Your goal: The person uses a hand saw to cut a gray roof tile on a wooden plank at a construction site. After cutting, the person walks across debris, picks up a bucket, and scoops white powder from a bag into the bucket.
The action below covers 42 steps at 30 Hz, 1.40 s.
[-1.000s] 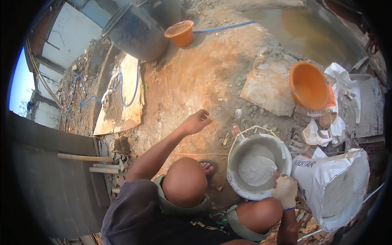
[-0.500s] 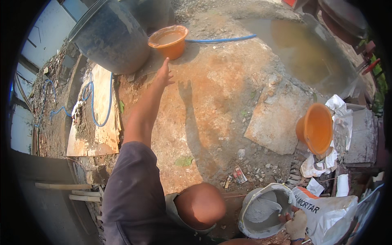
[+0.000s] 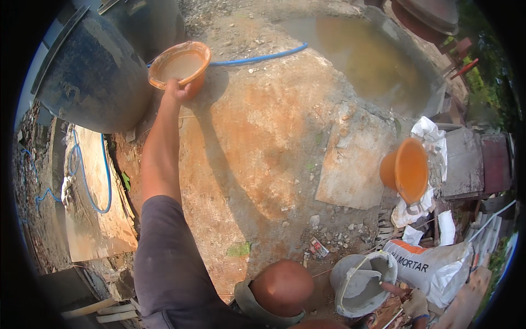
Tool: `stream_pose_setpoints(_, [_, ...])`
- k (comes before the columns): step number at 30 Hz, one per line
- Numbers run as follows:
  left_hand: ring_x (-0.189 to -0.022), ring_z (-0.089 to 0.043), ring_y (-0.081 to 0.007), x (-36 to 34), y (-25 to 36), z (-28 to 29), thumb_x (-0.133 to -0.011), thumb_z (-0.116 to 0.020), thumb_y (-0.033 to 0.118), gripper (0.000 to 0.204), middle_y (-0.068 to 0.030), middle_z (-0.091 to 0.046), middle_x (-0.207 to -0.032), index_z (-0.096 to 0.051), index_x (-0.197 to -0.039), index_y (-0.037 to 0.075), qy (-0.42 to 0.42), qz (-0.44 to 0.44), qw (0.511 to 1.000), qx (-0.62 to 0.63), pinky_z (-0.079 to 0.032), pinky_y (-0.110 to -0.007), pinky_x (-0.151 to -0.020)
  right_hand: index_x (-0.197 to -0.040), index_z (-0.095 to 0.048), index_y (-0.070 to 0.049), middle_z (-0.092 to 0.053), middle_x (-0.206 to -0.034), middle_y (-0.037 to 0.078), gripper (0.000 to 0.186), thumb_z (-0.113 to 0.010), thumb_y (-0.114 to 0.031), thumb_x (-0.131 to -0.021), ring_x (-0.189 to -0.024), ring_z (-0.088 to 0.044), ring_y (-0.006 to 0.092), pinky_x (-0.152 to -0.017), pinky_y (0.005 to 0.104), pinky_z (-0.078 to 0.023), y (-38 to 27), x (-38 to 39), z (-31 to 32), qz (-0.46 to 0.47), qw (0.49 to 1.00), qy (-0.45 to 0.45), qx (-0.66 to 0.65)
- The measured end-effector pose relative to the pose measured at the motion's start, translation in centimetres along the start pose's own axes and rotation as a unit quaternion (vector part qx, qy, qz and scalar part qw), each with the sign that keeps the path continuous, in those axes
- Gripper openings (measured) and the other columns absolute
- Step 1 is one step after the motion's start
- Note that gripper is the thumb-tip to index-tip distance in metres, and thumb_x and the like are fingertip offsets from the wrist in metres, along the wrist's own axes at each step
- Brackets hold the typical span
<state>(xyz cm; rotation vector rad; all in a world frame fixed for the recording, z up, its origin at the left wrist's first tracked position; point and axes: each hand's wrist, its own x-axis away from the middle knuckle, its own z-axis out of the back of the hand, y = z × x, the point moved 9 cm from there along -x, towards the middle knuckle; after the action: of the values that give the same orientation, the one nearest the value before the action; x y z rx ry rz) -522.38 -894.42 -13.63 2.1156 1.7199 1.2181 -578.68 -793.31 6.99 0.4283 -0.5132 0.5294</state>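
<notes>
At the far left, an orange plastic basin [image 3: 198, 82] contains cloudy water. My left hand [image 3: 178, 91] reaches out to it with the arm stretched and grips its near rim, thumb uppermost. Low on the right, a whitish bucket [image 3: 342, 271] leans over, with wet grey mortar [image 3: 368, 288] inside. My right hand [image 3: 408, 299], in a light glove with bare fingers showing, holds the bucket's right rim. Its lower part is hard to make out at the picture's edge.
Large dark tubs [image 3: 93, 71] stand beside the basin. A blue hose [image 3: 257, 58] runs behind it. A muddy puddle [image 3: 378, 66] lies far right. Another orange basin [image 3: 411, 170], torn white paper and a mortar bag [image 3: 433, 268] are at the right. My bent knee [image 3: 282, 288] is near.
My left hand, earlier open just short of the water basin, now has its rim. The bucket by my right hand has tipped more onto its side. The whole view has shifted.
</notes>
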Motion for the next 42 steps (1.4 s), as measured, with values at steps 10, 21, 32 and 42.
stream_pose_setpoints(10, [-0.105, -0.064, -0.0330, 5.9, -2.6, 5.8, -0.097, -0.045, -0.003, 0.019, -0.0239, -0.058, -0.113, -0.054, -0.109, -0.015, -0.004, -0.042, 0.998, -0.042, -0.062, -0.037, -0.089, -0.095, -0.075, -0.001, -0.072, -0.089, 0.026, 0.033, -0.079, -0.028, -0.078, -0.089, -0.070, 0.0443, -0.079, 0.0492, -0.057, -1.6, -0.4, 2.0, 0.095, 0.993, 0.064, 0.019])
stream_pose_setpoints(21, [-0.091, -0.072, -0.0335, 23.1, -11.6, 5.6, -0.094, -0.050, -0.003, 0.020, -0.0224, -0.067, -0.102, -0.052, -0.111, -0.015, -0.203, 0.125, 0.945, -0.226, -0.068, -0.033, -0.077, -0.089, -0.070, 0.002, -0.069, -0.093, 0.025, 0.022, -0.070, -0.019, -0.082, -0.097, -0.066, 0.0421, -0.087, 0.0484, -0.053, -0.4, 0.6, 1.1, 0.058, 0.997, 0.050, -0.014])
stream_pose_setpoints(32, [-0.089, -0.074, -0.0288, 46.3, -26.6, 3.5, -0.090, -0.053, -0.004, 0.023, -0.0177, -0.068, -0.100, -0.054, -0.111, -0.011, -0.208, 0.258, 0.914, -0.234, -0.068, -0.035, -0.081, -0.112, -0.072, -0.004, -0.068, -0.092, 0.021, 0.030, -0.067, -0.018, -0.087, -0.090, -0.067, 0.0382, -0.084, 0.0489, -0.054, -3.2, 1.9, 0.6, 0.199, 0.944, 0.225, -0.133])
stream_pose_setpoints(42, [-0.101, -0.070, -0.0280, 58.6, -33.8, 2.5, -0.091, -0.052, 0.001, 0.036, -0.0169, -0.065, -0.112, -0.049, -0.125, -0.008, -0.203, 0.251, 0.885, -0.336, -0.065, -0.036, -0.089, -0.114, -0.070, -0.009, -0.066, -0.094, 0.010, 0.027, -0.059, -0.025, -0.096, -0.090, -0.066, 0.0284, -0.076, 0.0443, -0.053, -17.6, 8.2, -7.4, 0.506, 0.816, 0.212, -0.183])
